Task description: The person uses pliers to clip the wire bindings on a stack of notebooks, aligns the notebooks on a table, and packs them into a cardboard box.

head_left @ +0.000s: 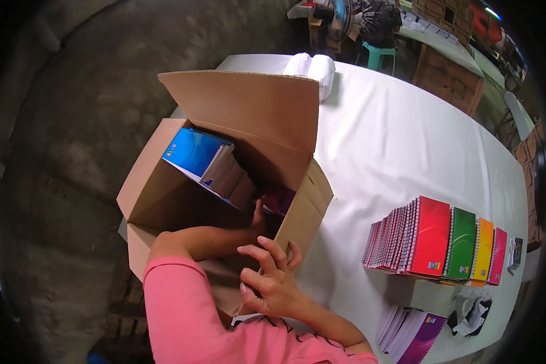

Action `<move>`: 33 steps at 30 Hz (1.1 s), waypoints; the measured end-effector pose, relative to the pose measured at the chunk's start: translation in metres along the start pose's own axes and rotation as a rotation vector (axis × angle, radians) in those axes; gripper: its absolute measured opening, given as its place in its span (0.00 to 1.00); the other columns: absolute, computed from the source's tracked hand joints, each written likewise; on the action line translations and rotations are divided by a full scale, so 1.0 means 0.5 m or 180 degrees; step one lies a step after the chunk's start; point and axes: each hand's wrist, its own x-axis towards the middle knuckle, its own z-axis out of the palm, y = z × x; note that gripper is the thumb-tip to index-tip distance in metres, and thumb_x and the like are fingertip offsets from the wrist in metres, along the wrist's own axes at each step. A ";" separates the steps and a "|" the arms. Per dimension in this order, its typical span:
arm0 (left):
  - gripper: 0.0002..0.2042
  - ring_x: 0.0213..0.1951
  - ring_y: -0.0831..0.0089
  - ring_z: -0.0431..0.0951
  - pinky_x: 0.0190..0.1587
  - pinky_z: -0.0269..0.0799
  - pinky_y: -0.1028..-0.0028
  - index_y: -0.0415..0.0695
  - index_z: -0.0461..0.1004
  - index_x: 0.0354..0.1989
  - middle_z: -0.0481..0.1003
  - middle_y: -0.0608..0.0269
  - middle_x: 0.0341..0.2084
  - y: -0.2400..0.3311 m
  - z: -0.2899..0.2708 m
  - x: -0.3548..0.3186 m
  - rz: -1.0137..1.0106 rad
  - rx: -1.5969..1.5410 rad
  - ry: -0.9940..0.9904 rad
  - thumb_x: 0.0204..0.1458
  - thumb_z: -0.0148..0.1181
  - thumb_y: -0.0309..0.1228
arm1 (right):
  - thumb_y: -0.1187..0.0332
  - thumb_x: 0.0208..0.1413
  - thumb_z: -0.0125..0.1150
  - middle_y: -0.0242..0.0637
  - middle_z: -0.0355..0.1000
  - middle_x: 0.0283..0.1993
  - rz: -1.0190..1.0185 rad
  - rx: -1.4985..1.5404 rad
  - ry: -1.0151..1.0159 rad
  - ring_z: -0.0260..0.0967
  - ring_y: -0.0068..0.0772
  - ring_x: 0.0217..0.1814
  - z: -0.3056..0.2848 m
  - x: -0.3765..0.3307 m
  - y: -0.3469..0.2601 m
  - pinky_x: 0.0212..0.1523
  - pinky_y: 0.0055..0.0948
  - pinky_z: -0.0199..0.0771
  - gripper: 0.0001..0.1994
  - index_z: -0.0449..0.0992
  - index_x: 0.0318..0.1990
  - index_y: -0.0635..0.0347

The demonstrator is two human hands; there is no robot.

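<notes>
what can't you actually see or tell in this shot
All in the head view:
- Left hand: reaches deep into the cardboard box; its fingers are hidden by the box wall, so any grip cannot be told.
- Box bottom: in shadow; only the blue notebooks show.
- Purple notebooks: cut off by the lower edge.
- Seated person: cut off by the top edge.
- Right hand rests on the box edge.

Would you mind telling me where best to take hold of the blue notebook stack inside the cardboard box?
Probably by the blue notebook stack at its upper edge, reaching down through the cardboard box opening from above. The stack stands tilted against the far wall, its top edge exposed, while its lower part is hidden behind the box wall.
</notes>
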 end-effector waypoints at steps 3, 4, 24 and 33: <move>0.33 0.50 0.58 0.69 0.54 0.64 0.57 0.42 0.61 0.57 0.67 0.51 0.51 -0.003 -0.007 0.006 0.0064 -0.0109 0.0009 0.53 0.41 0.58 | 0.60 0.44 0.55 0.31 0.62 0.58 -0.0123 0.0032 -0.0102 0.43 0.41 0.68 0.006 0.001 0.008 0.60 0.57 0.27 0.06 0.70 0.23 0.48; 0.33 0.50 0.58 0.69 0.54 0.65 0.57 0.42 0.61 0.57 0.67 0.51 0.51 -0.006 -0.011 0.008 0.0059 -0.0151 0.0006 0.53 0.41 0.58 | 0.60 0.44 0.55 0.31 0.62 0.58 -0.0134 0.0058 -0.0118 0.42 0.41 0.68 0.008 -0.001 0.008 0.60 0.57 0.27 0.06 0.70 0.23 0.48; 0.26 0.46 0.61 0.72 0.54 0.65 0.60 0.42 0.66 0.52 0.72 0.53 0.44 0.057 0.035 -0.136 -0.0049 -0.0239 -0.0273 0.53 0.48 0.51 | 0.62 0.46 0.55 0.30 0.60 0.59 -0.0026 0.0139 -0.0064 0.43 0.34 0.70 0.003 -0.005 -0.004 0.59 0.62 0.29 0.05 0.72 0.28 0.49; 0.24 0.41 0.62 0.74 0.50 0.67 0.60 0.44 0.67 0.48 0.74 0.56 0.39 0.143 0.157 -0.383 0.0462 -0.0868 0.0757 0.48 0.57 0.47 | 0.59 0.46 0.54 0.32 0.56 0.61 0.0056 -0.0129 0.0037 0.43 0.39 0.69 0.008 -0.002 -0.009 0.60 0.58 0.31 0.11 0.65 0.36 0.49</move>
